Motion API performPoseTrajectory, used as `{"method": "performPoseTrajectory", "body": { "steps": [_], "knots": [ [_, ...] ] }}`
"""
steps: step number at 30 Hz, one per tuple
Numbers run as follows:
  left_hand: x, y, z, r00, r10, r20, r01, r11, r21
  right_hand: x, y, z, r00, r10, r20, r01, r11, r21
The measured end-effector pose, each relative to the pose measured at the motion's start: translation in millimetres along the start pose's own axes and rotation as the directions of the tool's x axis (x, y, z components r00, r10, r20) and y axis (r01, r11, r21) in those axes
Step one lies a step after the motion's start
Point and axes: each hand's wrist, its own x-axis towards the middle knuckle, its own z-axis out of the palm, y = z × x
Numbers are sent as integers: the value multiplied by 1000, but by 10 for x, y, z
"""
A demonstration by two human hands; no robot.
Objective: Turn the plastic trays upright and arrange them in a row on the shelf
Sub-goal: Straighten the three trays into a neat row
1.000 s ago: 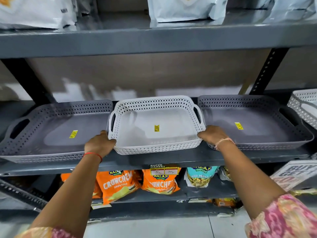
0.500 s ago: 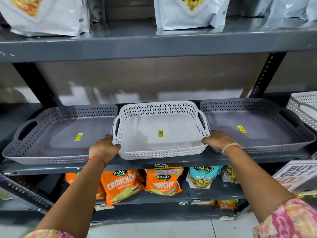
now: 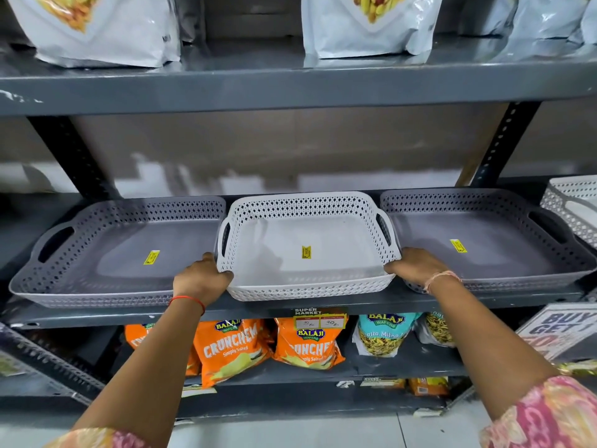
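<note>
Left hand [image 3: 202, 279] and right hand [image 3: 416, 265]: fingers curled closed on the front corners of the white perforated tray [image 3: 307, 250], one hand to each side. That tray: upright, yellow sticker [image 3: 306, 252] on its floor, seated mid-row on the grey metal shelf [image 3: 323, 307] between a grey perforated tray [image 3: 119, 250] at left and a second grey tray [image 3: 484, 240] at right, all three side walls close together. Further stock: another white tray [image 3: 575, 205] at far right edge, orange Crunchem packets [image 3: 232, 347] on the tier below, pale pouches [image 3: 106, 27] on the tier above.
</note>
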Motion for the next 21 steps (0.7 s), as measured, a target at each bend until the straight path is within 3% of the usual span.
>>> {"method": "performPoseTrajectory", "body": {
  "steps": [21],
  "knots": [
    [-108,-12,-9,996,2,-84,-3,1000,-9,90,51,55,999,34,-40,-33,999,18]
  ]
}}
